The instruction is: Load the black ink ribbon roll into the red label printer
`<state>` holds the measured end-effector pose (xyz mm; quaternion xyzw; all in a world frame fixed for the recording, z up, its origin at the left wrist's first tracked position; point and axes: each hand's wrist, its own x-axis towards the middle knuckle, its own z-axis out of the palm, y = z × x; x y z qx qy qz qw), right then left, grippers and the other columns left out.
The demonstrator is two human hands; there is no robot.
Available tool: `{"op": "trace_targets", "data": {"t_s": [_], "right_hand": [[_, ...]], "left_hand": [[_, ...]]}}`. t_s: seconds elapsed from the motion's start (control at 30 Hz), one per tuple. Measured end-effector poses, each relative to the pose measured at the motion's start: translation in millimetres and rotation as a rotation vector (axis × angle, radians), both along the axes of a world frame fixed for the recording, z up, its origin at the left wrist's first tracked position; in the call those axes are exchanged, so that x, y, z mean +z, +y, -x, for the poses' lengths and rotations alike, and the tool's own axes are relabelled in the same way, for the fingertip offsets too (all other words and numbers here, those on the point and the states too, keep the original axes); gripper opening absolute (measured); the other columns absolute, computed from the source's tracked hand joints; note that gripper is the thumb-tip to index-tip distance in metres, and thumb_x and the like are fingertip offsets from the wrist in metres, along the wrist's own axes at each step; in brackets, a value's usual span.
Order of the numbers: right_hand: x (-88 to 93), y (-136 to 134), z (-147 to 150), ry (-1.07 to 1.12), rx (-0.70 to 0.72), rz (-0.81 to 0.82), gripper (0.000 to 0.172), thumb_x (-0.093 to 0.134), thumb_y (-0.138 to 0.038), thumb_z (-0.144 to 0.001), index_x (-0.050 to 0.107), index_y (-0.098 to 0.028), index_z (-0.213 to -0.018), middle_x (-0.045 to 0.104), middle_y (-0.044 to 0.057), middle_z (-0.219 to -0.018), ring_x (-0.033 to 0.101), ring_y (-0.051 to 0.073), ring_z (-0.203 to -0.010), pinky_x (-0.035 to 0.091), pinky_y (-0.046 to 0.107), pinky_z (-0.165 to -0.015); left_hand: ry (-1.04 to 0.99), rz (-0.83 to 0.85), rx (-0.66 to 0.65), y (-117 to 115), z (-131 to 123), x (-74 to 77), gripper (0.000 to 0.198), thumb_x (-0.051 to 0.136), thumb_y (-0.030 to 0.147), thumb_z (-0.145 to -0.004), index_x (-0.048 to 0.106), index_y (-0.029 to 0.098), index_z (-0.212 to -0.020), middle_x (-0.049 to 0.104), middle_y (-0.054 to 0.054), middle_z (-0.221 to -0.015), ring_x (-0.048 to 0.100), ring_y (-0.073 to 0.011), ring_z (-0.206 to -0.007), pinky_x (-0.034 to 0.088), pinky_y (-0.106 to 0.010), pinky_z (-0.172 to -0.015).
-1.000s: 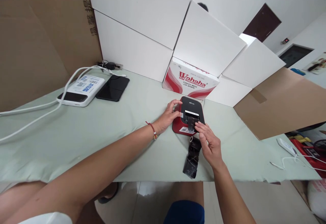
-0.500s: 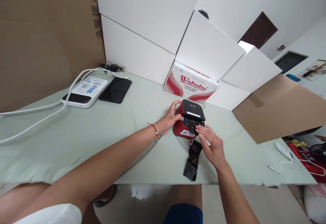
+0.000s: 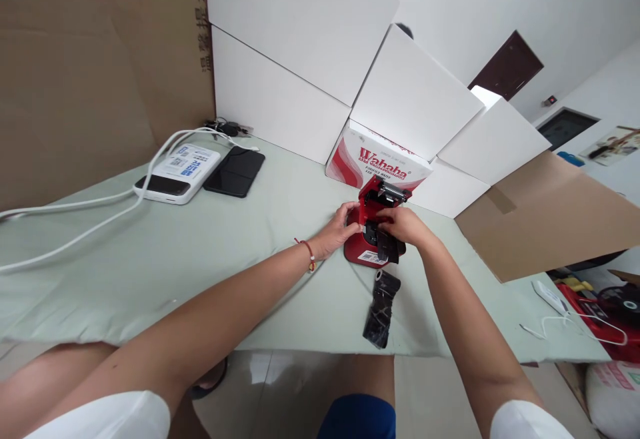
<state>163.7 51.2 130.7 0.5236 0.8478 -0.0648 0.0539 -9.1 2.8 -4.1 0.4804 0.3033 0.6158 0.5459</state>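
A small red and black label printer sits on the table with its lid raised. My left hand grips the printer's left side, its thumb near the front edge of the opening. Fingers closed together, my right hand reaches into the open compartment; the fingertips are partly hidden inside. Beneath that hand a black strip hangs over the printer's front. In front of the printer lies a black roll with a crumpled length trailing toward the table edge.
Behind the printer stands a red and white Wahaha carton against white boxes. To the left lie a white power bank with white cables, a black phone and keys. A white device with a cord rests at the right.
The printer's lid has swung from down to raised. My right hand has moved from the front of the printer up into its compartment, while my left hand keeps its hold.
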Motion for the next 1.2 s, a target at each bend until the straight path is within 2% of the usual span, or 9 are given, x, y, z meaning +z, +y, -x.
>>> {"op": "trace_targets", "data": {"t_s": [0.17,0.37,0.5,0.6,0.67,0.8,0.9,1.07,1.2], "right_hand": [[-10.0,22,19,-0.157,0.028,0.096,0.033,0.075,-0.014,-0.078,0.081,-0.023,-0.108,0.081,0.007,-0.101,0.073,0.027,-0.093,0.051,0.031,-0.081],[-7.1,1,13,-0.090,-0.071,-0.077,0.034,0.069,-0.024,-0.087,0.070,-0.018,-0.121,0.076,0.014,-0.117,0.069,0.032,-0.106,0.050,0.035,-0.081],[17.1,-31,-24,0.096,-0.088,-0.128,0.030,0.057,-0.031,-0.096,0.062,-0.023,-0.125,0.074,0.008,-0.122,0.071,0.022,-0.094,0.052,0.034,-0.083],[34.6,-53,-75,0.367,-0.085,-0.049,0.029,0.057,-0.038,-0.097,0.063,-0.025,-0.121,0.072,0.006,-0.126,0.072,0.019,-0.093,0.054,0.033,-0.087],[37.4,-61,-112,0.412,-0.131,0.024,0.030,0.057,-0.043,-0.096,0.065,-0.025,-0.119,0.074,0.007,-0.124,0.072,0.022,-0.098,0.055,0.035,-0.086],[14.3,-65,-166,0.251,-0.210,0.140,0.022,0.060,-0.038,-0.090,0.071,-0.023,-0.102,0.079,0.008,-0.103,0.072,0.025,-0.090,0.057,0.038,-0.078],[-15.6,-66,-174,0.136,-0.232,0.137,0.016,0.063,-0.029,-0.082,0.073,-0.022,-0.093,0.079,0.007,-0.095,0.071,0.025,-0.083,0.056,0.039,-0.078],[-52.7,-82,-137,0.255,-0.182,0.006,0.034,0.051,-0.037,-0.095,0.070,-0.021,-0.119,0.074,0.011,-0.120,0.069,0.022,-0.085,0.054,0.039,-0.086],[-68.8,-98,-100,0.365,-0.005,0.123,0.034,0.054,-0.041,-0.097,0.071,-0.021,-0.120,0.072,0.011,-0.124,0.070,0.022,-0.094,0.054,0.036,-0.089]], "left_hand": [[0.016,-0.007,0.004,0,1,1.6,0.062,0.068,0.027,-0.076,0.051,0.024,-0.135,0.054,-0.009,-0.145,0.044,-0.0284,-0.141,0.032,-0.049,-0.123],[0.032,0.002,-0.007,-3,3,6.8,0.059,0.066,0.027,-0.077,0.048,0.023,-0.133,0.054,-0.009,-0.144,0.045,-0.0282,-0.141,0.031,-0.050,-0.123],[0.030,-0.001,-0.030,-6,5,10.7,0.059,0.067,0.028,-0.078,0.047,0.023,-0.133,0.053,-0.009,-0.144,0.042,-0.0282,-0.144,0.031,-0.050,-0.124],[0.030,0.011,-0.044,-7,6,12.4,0.059,0.068,0.030,-0.079,0.046,0.022,-0.134,0.054,-0.009,-0.143,0.042,-0.0283,-0.144,0.031,-0.050,-0.123],[0.022,0.016,-0.048,-7,6,12.5,0.060,0.068,0.030,-0.079,0.046,0.022,-0.134,0.054,-0.009,-0.143,0.041,-0.0280,-0.144,0.031,-0.049,-0.123],[0.000,0.006,-0.044,-5,5,10.8,0.059,0.068,0.028,-0.078,0.047,0.022,-0.133,0.052,-0.009,-0.144,0.040,-0.0273,-0.145,0.030,-0.048,-0.124],[-0.001,0.004,-0.042,-4,5,9.3,0.059,0.067,0.027,-0.077,0.047,0.023,-0.132,0.052,-0.009,-0.144,0.040,-0.0271,-0.145,0.029,-0.049,-0.125],[0.011,0.008,-0.047,-4,6,8.6,0.058,0.067,0.027,-0.078,0.048,0.023,-0.133,0.052,-0.009,-0.146,0.038,-0.0282,-0.147,0.027,-0.050,-0.126],[0.009,0.001,-0.044,-4,6,8.9,0.058,0.068,0.028,-0.079,0.048,0.023,-0.133,0.051,-0.009,-0.147,0.039,-0.0279,-0.146,0.028,-0.050,-0.125]]}}
